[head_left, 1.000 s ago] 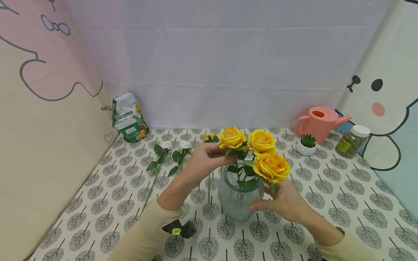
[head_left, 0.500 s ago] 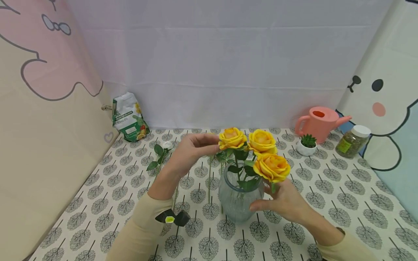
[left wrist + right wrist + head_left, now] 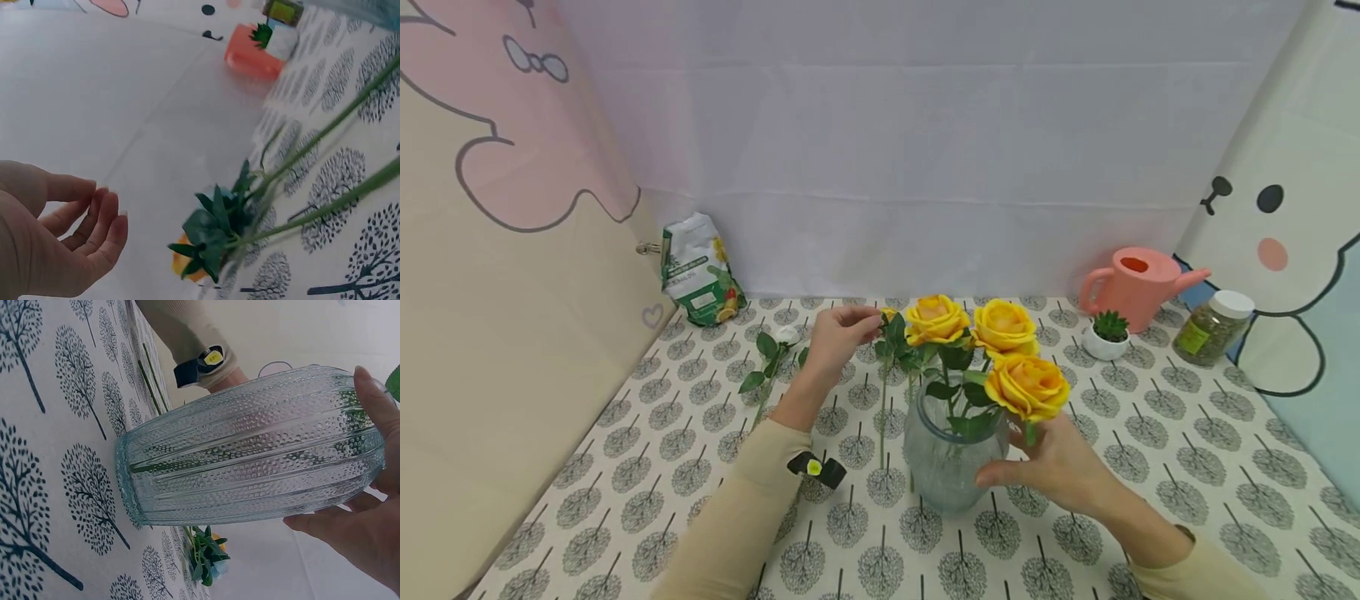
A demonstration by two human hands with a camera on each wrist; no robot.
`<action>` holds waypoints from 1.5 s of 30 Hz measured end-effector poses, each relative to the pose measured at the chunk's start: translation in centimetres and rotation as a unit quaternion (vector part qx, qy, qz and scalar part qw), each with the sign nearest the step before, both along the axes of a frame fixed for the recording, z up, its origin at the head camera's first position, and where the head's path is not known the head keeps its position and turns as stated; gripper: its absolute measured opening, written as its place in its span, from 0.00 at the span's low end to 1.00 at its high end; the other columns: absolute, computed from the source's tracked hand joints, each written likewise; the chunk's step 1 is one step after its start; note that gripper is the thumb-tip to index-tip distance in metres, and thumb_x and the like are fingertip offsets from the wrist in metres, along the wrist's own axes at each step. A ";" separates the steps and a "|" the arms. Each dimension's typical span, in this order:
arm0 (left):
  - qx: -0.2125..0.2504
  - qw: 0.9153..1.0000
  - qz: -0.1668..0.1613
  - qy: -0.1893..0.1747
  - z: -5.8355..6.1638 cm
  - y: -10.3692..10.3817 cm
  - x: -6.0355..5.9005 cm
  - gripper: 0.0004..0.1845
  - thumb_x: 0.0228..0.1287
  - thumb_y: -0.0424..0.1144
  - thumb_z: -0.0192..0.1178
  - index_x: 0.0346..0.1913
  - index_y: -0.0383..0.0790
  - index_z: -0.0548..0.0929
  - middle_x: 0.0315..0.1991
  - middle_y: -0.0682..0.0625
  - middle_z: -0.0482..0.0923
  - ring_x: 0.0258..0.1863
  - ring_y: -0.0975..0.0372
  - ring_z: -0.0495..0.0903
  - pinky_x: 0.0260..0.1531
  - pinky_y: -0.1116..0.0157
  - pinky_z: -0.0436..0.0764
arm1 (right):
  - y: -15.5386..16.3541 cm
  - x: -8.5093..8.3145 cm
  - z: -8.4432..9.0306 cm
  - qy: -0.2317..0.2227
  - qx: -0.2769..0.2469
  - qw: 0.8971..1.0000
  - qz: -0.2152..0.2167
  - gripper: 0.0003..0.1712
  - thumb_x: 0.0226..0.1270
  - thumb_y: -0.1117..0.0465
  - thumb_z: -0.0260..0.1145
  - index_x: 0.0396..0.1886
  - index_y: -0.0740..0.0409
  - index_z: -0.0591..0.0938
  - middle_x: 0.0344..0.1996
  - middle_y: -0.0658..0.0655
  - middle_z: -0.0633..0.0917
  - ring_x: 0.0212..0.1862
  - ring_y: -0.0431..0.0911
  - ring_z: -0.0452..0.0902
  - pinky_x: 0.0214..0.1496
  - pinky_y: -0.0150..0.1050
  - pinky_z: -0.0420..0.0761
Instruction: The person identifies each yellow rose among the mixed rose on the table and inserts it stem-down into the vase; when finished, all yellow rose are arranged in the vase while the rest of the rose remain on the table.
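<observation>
My right hand [image 3: 1063, 467] grips the upper part of a ribbed clear glass vase [image 3: 951, 475], which stands upright on the table; in the right wrist view the thumb and fingers [image 3: 319, 528] lie on opposite sides of the glass. Three yellow roses, one in front [image 3: 1028, 386], rise from the vase's mouth, with leaves and stems inside it. To the left of the vase, my left hand [image 3: 838, 337] hovers with loosely bent fingers and nothing between them, as the left wrist view shows. Beside its fingertips is another yellow rose [image 3: 187, 265], low over the table, with green leaves.
A white rose [image 3: 786, 335] lies at the left, a second mostly hidden behind my left arm. At the back left leans a green-and-white bag [image 3: 702, 283]. A pink watering can [image 3: 1135, 287], a small potted succulent [image 3: 1107, 335] and a white-capped jar [image 3: 1213, 329] stand at the back right.
My left hand has moved from the leftmost rose in the vase, back and leftward, to the yellow rose behind. My right hand and the vase have stayed in place.
</observation>
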State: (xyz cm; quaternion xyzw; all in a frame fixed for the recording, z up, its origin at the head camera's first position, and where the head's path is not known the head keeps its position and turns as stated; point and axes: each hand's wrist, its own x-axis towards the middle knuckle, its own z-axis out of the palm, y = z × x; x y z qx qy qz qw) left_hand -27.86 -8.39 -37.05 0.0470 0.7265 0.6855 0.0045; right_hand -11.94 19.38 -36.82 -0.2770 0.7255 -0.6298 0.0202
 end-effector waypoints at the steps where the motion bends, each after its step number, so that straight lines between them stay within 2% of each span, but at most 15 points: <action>1: -0.022 1.000 0.012 -0.009 -0.5 0.1 -0.5 0.13 0.69 0.34 0.64 0.51 0.30 0.84 0.46 0.43 0.83 0.44 0.53 0.83 0.53 0.56 0.82 | 0.0 0.0 0.0 -0.001 0.000 1.000 0.000 0.60 0.49 0.73 0.79 0.79 0.59 0.55 0.74 0.64 0.61 0.70 0.34 0.63 0.64 0.39 0.72; 4: -0.087 0.995 0.031 -0.033 -1.8 0.5 -1.8 0.12 0.71 0.34 0.62 0.52 0.31 0.84 0.49 0.41 0.81 0.48 0.51 0.81 0.54 0.52 0.80 | 0.1 0.1 -0.1 -0.002 -0.004 1.000 0.001 0.61 0.49 0.73 0.79 0.79 0.60 0.53 0.74 0.65 0.60 0.70 0.32 0.62 0.63 0.37 0.73; 7: -0.161 0.985 0.039 -0.048 -2.6 0.8 -2.5 0.13 0.73 0.34 0.59 0.54 0.31 0.84 0.54 0.40 0.79 0.51 0.50 0.79 0.50 0.52 0.81 | -0.1 0.0 -0.3 0.000 -0.015 1.000 0.010 0.61 0.49 0.74 0.78 0.79 0.63 0.52 0.74 0.61 0.60 0.70 0.32 0.61 0.63 0.36 0.74; 9: -0.191 0.979 0.044 -0.058 -3.1 1.0 -2.9 0.10 0.73 0.32 0.58 0.47 0.30 0.85 0.55 0.40 0.79 0.42 0.54 0.79 0.42 0.57 0.80 | -0.2 -0.1 -0.3 0.000 -0.017 1.000 0.014 0.61 0.48 0.74 0.79 0.79 0.63 0.52 0.74 0.59 0.61 0.70 0.33 0.61 0.63 0.37 0.73; 11: -0.200 0.976 0.044 -0.073 -3.6 1.1 -3.4 0.10 0.72 0.31 0.56 0.33 0.31 0.83 0.49 0.43 0.80 0.28 0.60 0.74 0.31 0.62 0.76 | -0.2 -0.1 -0.3 0.002 -0.013 1.000 0.013 0.61 0.48 0.74 0.79 0.78 0.64 0.53 0.73 0.59 0.63 0.70 0.34 0.63 0.63 0.37 0.74; 13: -0.193 0.976 0.040 -0.089 -4.1 1.3 -4.0 0.18 0.71 0.30 0.55 0.20 0.36 0.74 0.35 0.45 0.77 0.18 0.63 0.64 0.24 0.65 0.70 | -0.2 -0.1 -0.2 0.005 -0.006 1.000 0.006 0.61 0.47 0.74 0.79 0.78 0.65 0.54 0.73 0.60 0.64 0.69 0.34 0.64 0.63 0.37 0.74; 15: -0.181 0.977 0.037 -0.107 -4.5 1.5 -4.7 0.24 0.71 0.30 0.56 0.14 0.41 0.63 0.27 0.49 0.71 0.13 0.64 0.56 0.20 0.67 0.66 | -0.1 -0.1 -0.1 0.009 0.003 1.000 -0.001 0.61 0.46 0.74 0.79 0.77 0.66 0.55 0.72 0.63 0.64 0.68 0.34 0.65 0.63 0.36 0.74; 18: -0.179 0.974 0.043 -0.129 -5.0 1.6 -5.5 0.28 0.72 0.33 0.57 0.12 0.45 0.62 0.14 0.52 0.60 0.10 0.65 0.55 0.16 0.68 0.65 | 0.0 -0.1 0.1 0.009 0.009 1.000 -0.008 0.61 0.46 0.74 0.80 0.77 0.67 0.55 0.72 0.66 0.63 0.68 0.34 0.65 0.63 0.36 0.73; 22: -0.192 0.969 0.059 -0.147 -5.7 1.7 -6.2 0.27 0.72 0.37 0.59 0.13 0.44 0.65 0.11 0.54 0.58 0.11 0.64 0.57 0.14 0.67 0.61 | -0.1 0.0 0.1 0.006 0.009 1.000 -0.007 0.61 0.47 0.73 0.79 0.78 0.66 0.55 0.73 0.67 0.62 0.69 0.33 0.64 0.63 0.36 0.73; 25: -0.211 0.965 0.068 -0.139 -6.0 1.7 -6.4 0.25 0.71 0.39 0.61 0.13 0.42 0.70 0.13 0.54 0.63 0.12 0.64 0.60 0.15 0.67 0.63 | -0.1 0.0 0.0 0.007 0.008 1.000 -0.005 0.60 0.47 0.74 0.79 0.78 0.65 0.55 0.72 0.67 0.62 0.69 0.33 0.64 0.63 0.37 0.73; 29: -0.225 0.964 0.069 -0.123 -6.1 2.0 -6.3 0.26 0.71 0.38 0.61 0.12 0.43 0.67 0.12 0.55 0.59 0.13 0.63 0.58 0.19 0.65 0.65 | 0.0 0.0 -0.1 0.009 0.004 1.000 -0.004 0.60 0.47 0.74 0.79 0.78 0.65 0.55 0.73 0.62 0.64 0.69 0.33 0.64 0.63 0.36 0.73; 33: -0.208 0.967 0.073 -0.129 -5.9 2.4 -6.0 0.28 0.71 0.35 0.59 0.12 0.46 0.60 0.11 0.55 0.50 0.13 0.62 0.54 0.23 0.62 0.66 | 0.1 -0.1 -0.2 0.015 -0.006 1.000 0.003 0.60 0.47 0.75 0.79 0.78 0.63 0.56 0.72 0.56 0.65 0.69 0.34 0.64 0.63 0.36 0.74; 39: -0.182 0.969 0.101 -0.132 -5.7 2.8 -5.7 0.27 0.71 0.33 0.57 0.11 0.44 0.61 0.10 0.54 0.51 0.12 0.62 0.53 0.23 0.61 0.66 | 0.0 0.0 -0.2 0.015 -0.013 1.000 0.008 0.59 0.48 0.75 0.78 0.78 0.65 0.55 0.73 0.57 0.65 0.69 0.35 0.64 0.63 0.36 0.74; 42: -0.157 0.971 0.126 -0.131 -5.6 3.0 -5.5 0.18 0.69 0.35 0.59 0.19 0.35 0.75 0.17 0.52 0.63 0.12 0.63 0.54 0.23 0.63 0.68 | 0.0 0.0 -0.2 0.014 -0.004 1.000 -0.001 0.60 0.48 0.74 0.79 0.78 0.63 0.56 0.73 0.59 0.64 0.69 0.34 0.64 0.63 0.36 0.74; 45: -0.131 0.972 0.147 -0.130 -5.1 3.2 -5.2 0.10 0.68 0.37 0.62 0.42 0.31 0.86 0.35 0.46 0.80 0.16 0.65 0.61 0.25 0.65 0.72 | 0.0 0.0 -0.2 0.017 0.003 1.000 -0.004 0.59 0.48 0.74 0.79 0.78 0.61 0.57 0.73 0.63 0.63 0.69 0.35 0.64 0.62 0.37 0.74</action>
